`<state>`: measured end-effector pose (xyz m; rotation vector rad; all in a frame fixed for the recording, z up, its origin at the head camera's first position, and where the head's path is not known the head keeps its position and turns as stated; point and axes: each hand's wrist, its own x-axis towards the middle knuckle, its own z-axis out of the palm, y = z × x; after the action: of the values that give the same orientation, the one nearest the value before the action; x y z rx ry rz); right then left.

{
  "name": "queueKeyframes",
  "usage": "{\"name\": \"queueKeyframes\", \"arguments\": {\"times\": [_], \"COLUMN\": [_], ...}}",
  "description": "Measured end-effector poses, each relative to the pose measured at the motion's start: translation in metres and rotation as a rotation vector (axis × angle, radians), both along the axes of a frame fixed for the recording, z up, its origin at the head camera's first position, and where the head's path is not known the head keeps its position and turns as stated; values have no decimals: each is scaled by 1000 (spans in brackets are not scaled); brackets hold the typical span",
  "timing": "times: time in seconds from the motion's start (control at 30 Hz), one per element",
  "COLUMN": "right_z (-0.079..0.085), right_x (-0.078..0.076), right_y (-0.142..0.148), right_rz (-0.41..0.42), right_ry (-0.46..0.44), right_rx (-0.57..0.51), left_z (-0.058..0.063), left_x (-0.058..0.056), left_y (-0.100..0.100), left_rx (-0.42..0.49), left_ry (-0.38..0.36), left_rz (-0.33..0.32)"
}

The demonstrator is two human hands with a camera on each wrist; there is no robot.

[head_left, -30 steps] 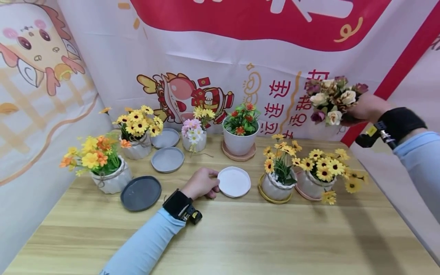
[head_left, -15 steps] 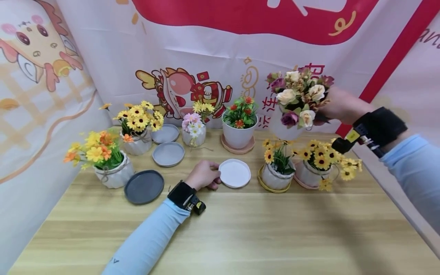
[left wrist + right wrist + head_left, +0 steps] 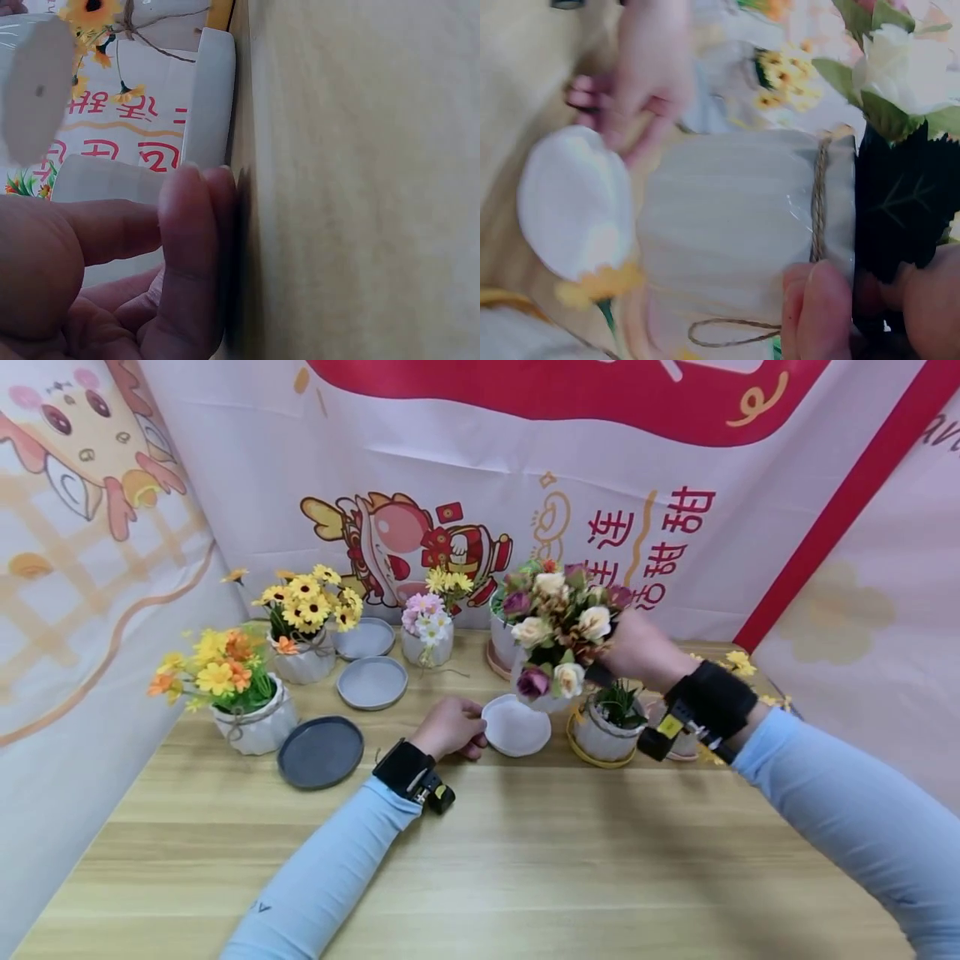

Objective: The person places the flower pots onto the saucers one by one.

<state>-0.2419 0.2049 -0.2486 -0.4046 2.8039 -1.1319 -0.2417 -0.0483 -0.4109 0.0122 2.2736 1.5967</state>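
My right hand (image 3: 641, 647) pinches the rim of the rose pot (image 3: 735, 217), fingers curled over the twine (image 3: 820, 195) outside and thumb on the leafy side, and the pot hangs in the air close to the far right side of the white saucer (image 3: 517, 728), apart from it as far as I can judge. My left hand (image 3: 453, 727) is at the saucer's left edge, the fingers bent and nearly together, with the rim lightly nipped between them. I cannot tell how high the pot's base is, since the roses (image 3: 551, 627) cover much of it from above. To do this well, I would keep the left pinch gentle and low so the saucer stays flat, hold the pot level over its middle, and clear the yellow-rimmed pot's neighbour side to the saucer's right, where a yellow flower (image 3: 600, 286) leans across. The loose twine loop (image 3: 735, 331) should be kept from under the base, and the red-flowered pot (image 3: 503, 639) behind the saucer left unbumped.
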Motion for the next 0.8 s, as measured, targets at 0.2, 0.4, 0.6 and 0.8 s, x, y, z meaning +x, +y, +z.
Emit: {"name": "queueKeyframes", "arguments": {"times": [0.2,0.4,0.6,0.8], "right_z": [-33,-58,-74,-82], "right_x": [-5,-11,-14,-15], "right_y": [-22,-36,-40,-35], "right_rz": [28,-16,-23,-16], "right_ry": [-17,-91,-146,-119], "right_rx": [47,90,59,157], "left_z": [1,-1,-1,2], "left_x": [0,1,2,2], "left_y": [-1,-2,-2,-2], "left_rx": [7,-2,46,37], "left_ry": [24,37,42,50], "left_rz": [-8,4,11,0]}}
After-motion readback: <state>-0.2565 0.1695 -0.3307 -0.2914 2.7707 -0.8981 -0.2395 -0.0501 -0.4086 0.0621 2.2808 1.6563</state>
